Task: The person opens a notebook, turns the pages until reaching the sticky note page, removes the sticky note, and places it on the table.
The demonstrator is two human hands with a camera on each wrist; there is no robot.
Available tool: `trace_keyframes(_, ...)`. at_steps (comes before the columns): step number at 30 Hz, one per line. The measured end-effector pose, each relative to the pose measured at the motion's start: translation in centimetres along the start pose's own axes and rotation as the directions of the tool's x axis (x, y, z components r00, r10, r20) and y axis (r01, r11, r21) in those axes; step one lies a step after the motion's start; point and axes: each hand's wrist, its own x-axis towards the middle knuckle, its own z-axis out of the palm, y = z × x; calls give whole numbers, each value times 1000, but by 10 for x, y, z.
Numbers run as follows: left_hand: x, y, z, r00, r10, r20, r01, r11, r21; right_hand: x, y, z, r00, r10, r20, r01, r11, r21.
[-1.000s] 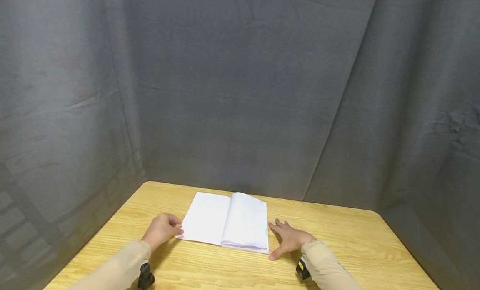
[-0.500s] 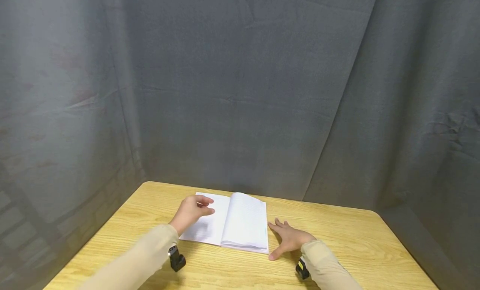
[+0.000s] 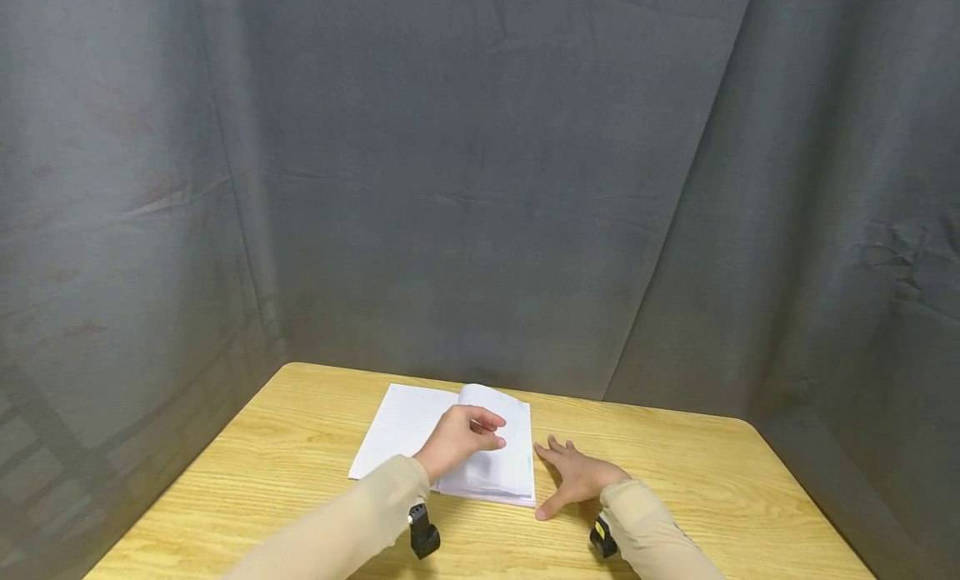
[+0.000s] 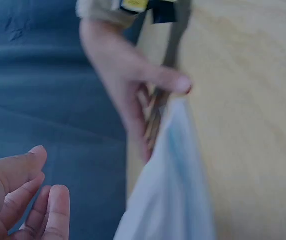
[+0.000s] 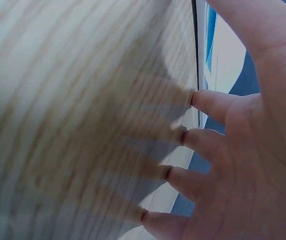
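Note:
An open notebook [image 3: 402,423] lies on the table, its white pages ruled with faint lines. The thick stack of pages on its right half bulges near the spine. My left hand [image 3: 459,440] hovers over that right half, casting a shadow on it; thumb and fingers are loosely bent with a gap between them and hold nothing. Spread out at the notebook's right edge is my right hand [image 3: 581,477], its fingertips resting on the wood. The right wrist view shows these fingertips [image 5: 195,99] touching down close to the notebook's side.
The wooden table [image 3: 697,480] has rounded far corners. Grey cloth [image 3: 480,188] hangs behind it and along both sides. A small black camera [image 3: 424,537] is strapped under the left wrist, another [image 3: 602,538] under the right.
My left hand has moved right, from the notebook's left edge across the left page to above the right page. The right hand has stayed in place beside the notebook.

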Motion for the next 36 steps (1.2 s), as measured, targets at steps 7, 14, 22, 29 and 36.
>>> trace_keyframes(7,-5,-10,29,996,-24,80,26,1000,-14,-2,-1,0,1000,7,0,-7,1000,3)
trace_keyframes(14,-6,-22,43,991,-54,123,47,997,64,-1,1,0,1000,0,5,0,1000,-1)
trace_keyframes(22,-9,-30,50,984,-84,158,61,987,147,0,1,0,1000,-3,14,3,1000,2)
trace_keyframes(29,-8,-30,51,978,-110,179,77,981,178,-1,-1,-1,1000,3,17,-3,1000,-2)
trace_keyframes(36,-9,-25,50,977,-111,184,72,975,208,-1,-2,-1,1000,13,20,-13,1000,-4)
